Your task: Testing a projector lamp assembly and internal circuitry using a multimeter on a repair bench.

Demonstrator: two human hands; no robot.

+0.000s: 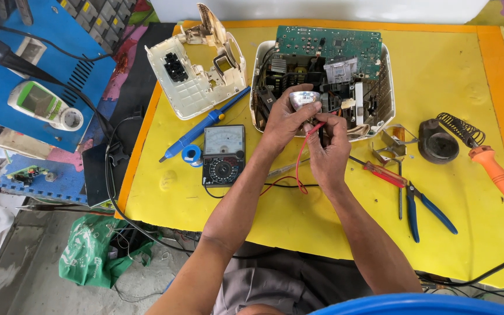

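Note:
My left hand holds a small round silvery lamp just in front of an opened white device case full of electronics. My right hand pinches the red and black test probes against the base of the lamp. A red lead curls down from the probes towards an analogue multimeter lying on the yellow mat to the left of my hands. A green circuit board sits over the back of the case.
A white cover shell, a blue soldering iron and a solder reel lie left. Right of my hands are a red screwdriver, blue-handled pliers, an iron stand and an orange soldering iron. A blue unit stands far left.

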